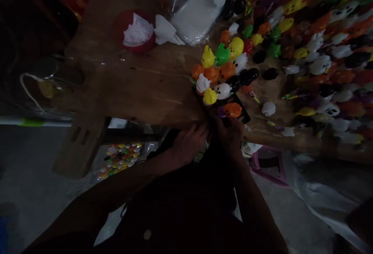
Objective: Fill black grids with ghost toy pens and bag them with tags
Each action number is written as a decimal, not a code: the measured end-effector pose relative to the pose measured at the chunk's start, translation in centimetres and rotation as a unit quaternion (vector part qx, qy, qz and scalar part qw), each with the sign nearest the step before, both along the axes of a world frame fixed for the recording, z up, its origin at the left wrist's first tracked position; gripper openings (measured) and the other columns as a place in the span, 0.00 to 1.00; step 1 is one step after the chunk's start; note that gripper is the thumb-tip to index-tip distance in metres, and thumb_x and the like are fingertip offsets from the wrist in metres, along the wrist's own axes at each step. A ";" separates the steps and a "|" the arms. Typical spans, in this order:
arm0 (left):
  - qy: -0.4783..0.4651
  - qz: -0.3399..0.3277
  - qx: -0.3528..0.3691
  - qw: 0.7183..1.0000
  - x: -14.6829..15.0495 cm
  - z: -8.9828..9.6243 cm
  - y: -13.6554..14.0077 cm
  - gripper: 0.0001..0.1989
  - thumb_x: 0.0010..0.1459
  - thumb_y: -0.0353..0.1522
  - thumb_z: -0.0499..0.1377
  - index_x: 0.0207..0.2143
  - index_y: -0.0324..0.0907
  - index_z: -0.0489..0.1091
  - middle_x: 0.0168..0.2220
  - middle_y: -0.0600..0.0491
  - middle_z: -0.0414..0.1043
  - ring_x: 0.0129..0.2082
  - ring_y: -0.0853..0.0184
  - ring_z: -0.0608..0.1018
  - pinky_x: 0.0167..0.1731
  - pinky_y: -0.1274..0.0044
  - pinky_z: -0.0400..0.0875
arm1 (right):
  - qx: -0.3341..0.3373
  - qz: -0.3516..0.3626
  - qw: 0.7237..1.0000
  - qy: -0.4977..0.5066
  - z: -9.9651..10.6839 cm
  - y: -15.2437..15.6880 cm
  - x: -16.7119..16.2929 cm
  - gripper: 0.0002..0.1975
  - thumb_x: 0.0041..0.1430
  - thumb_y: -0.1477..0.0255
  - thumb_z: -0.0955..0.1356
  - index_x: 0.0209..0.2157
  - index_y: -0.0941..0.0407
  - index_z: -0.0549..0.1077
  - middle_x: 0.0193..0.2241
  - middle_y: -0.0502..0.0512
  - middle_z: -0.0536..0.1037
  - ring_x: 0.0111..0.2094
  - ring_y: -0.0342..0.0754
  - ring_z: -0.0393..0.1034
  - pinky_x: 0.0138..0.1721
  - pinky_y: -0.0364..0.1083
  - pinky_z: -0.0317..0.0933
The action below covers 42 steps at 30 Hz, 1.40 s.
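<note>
A dark tray [244, 111] lies at the table's front edge, loaded with several small glossy animal-shaped toys. At its near side is an orange toy with a black face [232, 110], and a purple piece [221, 111] sits just left of it. My right hand [231, 134] is at this corner, its curled fingers against the orange toy; shadow hides part of the grip. My left hand [190, 143] is lower left of the tray, fingers stretched toward the table edge, with no object visible in it. A yellow toy [210, 96] and a white panda-like toy [223, 90] lie farther up the tray.
A large heap of coloured toys [329, 67] covers the table's right side. At the back are a red bowl [145, 46] of paper slips and clear plastic bags [195, 16]. Below stand a bag of toys [122, 158] and a pink stool [272, 182]. Someone's pale clothing [326, 191] shows at right.
</note>
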<state>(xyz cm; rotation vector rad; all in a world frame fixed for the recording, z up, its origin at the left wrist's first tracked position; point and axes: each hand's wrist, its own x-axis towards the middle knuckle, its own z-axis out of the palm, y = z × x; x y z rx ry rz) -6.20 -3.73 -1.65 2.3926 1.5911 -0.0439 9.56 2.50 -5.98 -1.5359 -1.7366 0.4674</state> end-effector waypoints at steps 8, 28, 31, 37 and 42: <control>0.001 0.023 -0.030 0.999 0.5 0.5 0.4 0.19 0.67 0.22 0.55 0.56 0.40 0.75 0.58 0.45 0.74 0.50 0.56 0.79 0.38 0.70 0.81 | 0.069 0.066 0.993 -0.068 -0.9 0.4 -0.7 0.14 0.70 0.61 0.66 0.32 0.52 0.72 0.31 0.57 0.79 0.36 0.52 0.74 0.42 0.50 0.70; -0.213 0.008 0.246 0.945 -2.0 -2.4 0.8 0.41 0.69 0.27 0.54 0.75 0.66 0.43 0.55 0.55 0.80 0.49 0.57 0.85 0.43 0.65 0.86 | -0.134 -0.273 0.919 -0.250 6.1 7.6 14.2 0.15 0.70 0.72 0.64 0.53 0.55 0.77 0.40 0.64 0.82 0.38 0.54 0.76 0.37 0.47 0.62; -0.191 -0.040 0.263 0.945 -2.0 -3.2 1.4 0.40 0.69 0.26 0.52 0.76 0.62 0.43 0.59 0.56 0.78 0.53 0.59 0.83 0.42 0.71 0.86 | -0.204 -0.284 0.895 -0.275 5.8 9.1 13.7 0.15 0.73 0.68 0.62 0.55 0.53 0.75 0.48 0.63 0.80 0.43 0.53 0.76 0.39 0.46 0.61; -0.168 -0.031 0.224 0.960 -1.4 -4.7 2.4 0.24 0.71 0.29 0.52 0.67 0.50 0.69 0.63 0.52 0.74 0.55 0.62 0.82 0.50 0.77 0.82 | -0.206 -0.302 0.893 -0.262 5.2 10.5 14.3 0.18 0.73 0.71 0.61 0.58 0.57 0.74 0.51 0.64 0.78 0.45 0.52 0.76 0.41 0.45 0.61; -0.123 0.020 0.171 0.977 -0.7 -4.5 2.7 0.21 0.71 0.28 0.51 0.60 0.47 0.76 0.58 0.48 0.78 0.50 0.61 0.84 0.48 0.77 0.82 | -0.112 -0.308 0.906 -0.268 4.9 10.3 15.9 0.17 0.69 0.75 0.61 0.47 0.59 0.80 0.39 0.62 0.81 0.40 0.52 0.75 0.39 0.45 0.60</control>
